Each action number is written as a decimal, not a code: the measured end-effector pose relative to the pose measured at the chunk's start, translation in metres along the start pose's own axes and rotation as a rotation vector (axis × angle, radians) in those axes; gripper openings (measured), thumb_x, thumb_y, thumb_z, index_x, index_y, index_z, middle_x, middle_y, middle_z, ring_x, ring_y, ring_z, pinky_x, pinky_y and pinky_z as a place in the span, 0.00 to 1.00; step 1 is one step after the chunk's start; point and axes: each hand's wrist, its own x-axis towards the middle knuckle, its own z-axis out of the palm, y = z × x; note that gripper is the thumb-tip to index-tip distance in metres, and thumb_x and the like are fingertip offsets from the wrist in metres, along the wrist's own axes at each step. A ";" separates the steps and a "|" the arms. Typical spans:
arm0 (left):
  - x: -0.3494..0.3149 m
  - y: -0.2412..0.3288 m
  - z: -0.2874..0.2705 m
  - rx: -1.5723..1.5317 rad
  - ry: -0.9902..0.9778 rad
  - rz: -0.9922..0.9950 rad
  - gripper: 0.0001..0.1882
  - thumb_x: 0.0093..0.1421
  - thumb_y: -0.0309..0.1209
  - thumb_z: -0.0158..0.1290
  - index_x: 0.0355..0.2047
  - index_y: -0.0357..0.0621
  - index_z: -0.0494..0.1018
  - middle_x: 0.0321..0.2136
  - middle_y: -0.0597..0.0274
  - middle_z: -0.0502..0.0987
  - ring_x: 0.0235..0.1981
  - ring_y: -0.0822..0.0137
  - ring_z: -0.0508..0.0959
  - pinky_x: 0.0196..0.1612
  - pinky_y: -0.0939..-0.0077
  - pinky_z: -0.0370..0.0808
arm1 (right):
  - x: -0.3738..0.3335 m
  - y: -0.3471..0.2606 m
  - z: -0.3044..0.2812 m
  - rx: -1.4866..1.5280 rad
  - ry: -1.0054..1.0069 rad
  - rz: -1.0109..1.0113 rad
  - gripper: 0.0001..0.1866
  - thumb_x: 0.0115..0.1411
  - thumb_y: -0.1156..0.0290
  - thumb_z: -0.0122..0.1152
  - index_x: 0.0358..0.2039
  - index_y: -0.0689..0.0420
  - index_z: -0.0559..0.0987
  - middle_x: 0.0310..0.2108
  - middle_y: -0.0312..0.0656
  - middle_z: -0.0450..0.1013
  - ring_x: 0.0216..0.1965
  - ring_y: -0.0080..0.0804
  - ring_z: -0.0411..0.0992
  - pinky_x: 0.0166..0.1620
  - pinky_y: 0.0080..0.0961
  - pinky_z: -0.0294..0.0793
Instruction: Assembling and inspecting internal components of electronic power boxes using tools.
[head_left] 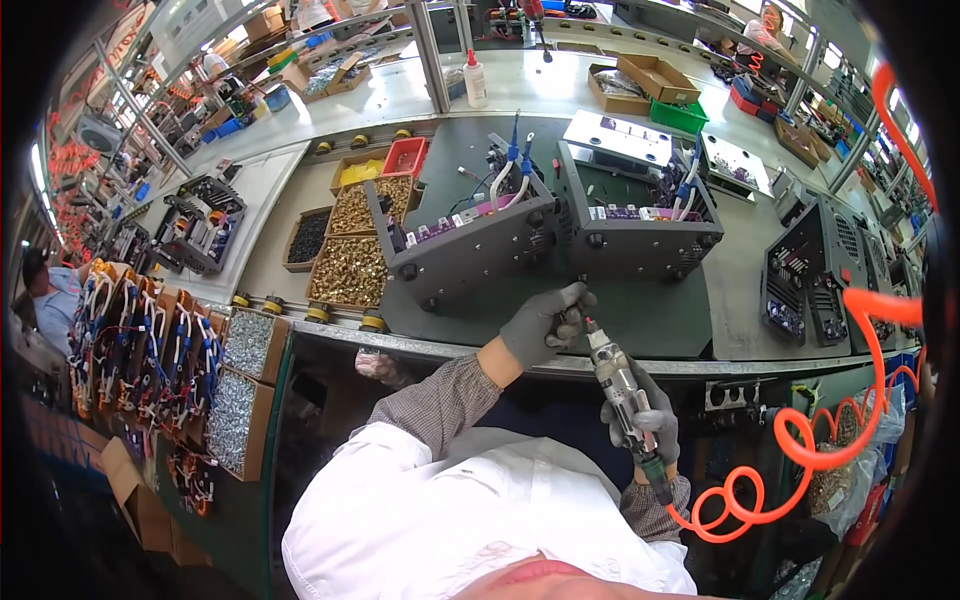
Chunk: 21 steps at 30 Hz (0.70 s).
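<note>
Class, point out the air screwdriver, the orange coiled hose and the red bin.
air screwdriver (622,385), head view, middle of its metal body
orange coiled hose (790,450), head view, a lower loop
red bin (405,157), head view, its rim

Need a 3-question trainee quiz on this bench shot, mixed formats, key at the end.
1. True or false: the right hand grips the air screwdriver by its body.
2. Which hand is at the tool's tip? A) left hand B) right hand C) neither
3. Fill in: the coiled hose running from the tool's base is ____ in colour.

Key
1. True.
2. A; its gloved fingers pinch at the tip, in front of the open grey chassis.
3. Orange.
</note>
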 end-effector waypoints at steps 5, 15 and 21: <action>-0.002 -0.001 -0.007 -0.077 -0.049 0.021 0.17 0.66 0.41 0.51 0.39 0.37 0.71 0.17 0.74 0.69 0.14 0.82 0.61 0.13 0.90 0.55 | 0.001 0.002 0.003 -0.004 -0.005 0.020 0.54 0.35 0.68 0.62 0.65 0.69 0.53 0.31 0.59 0.73 0.18 0.36 0.76 0.21 0.23 0.80; 0.002 -0.007 -0.014 -0.219 -0.076 -0.001 0.17 0.64 0.44 0.53 0.36 0.40 0.73 0.15 0.73 0.70 0.12 0.81 0.60 0.12 0.90 0.54 | 0.001 0.001 0.006 -0.049 0.003 0.028 0.55 0.34 0.67 0.63 0.65 0.69 0.53 0.35 0.59 0.72 0.22 0.35 0.77 0.21 0.23 0.80; -0.003 0.000 -0.009 -0.101 -0.049 0.018 0.17 0.66 0.41 0.51 0.37 0.37 0.72 0.15 0.73 0.69 0.12 0.82 0.60 0.12 0.91 0.55 | 0.002 0.004 0.001 -0.072 -0.008 0.027 0.55 0.34 0.67 0.63 0.65 0.69 0.53 0.37 0.58 0.72 0.22 0.36 0.77 0.21 0.23 0.80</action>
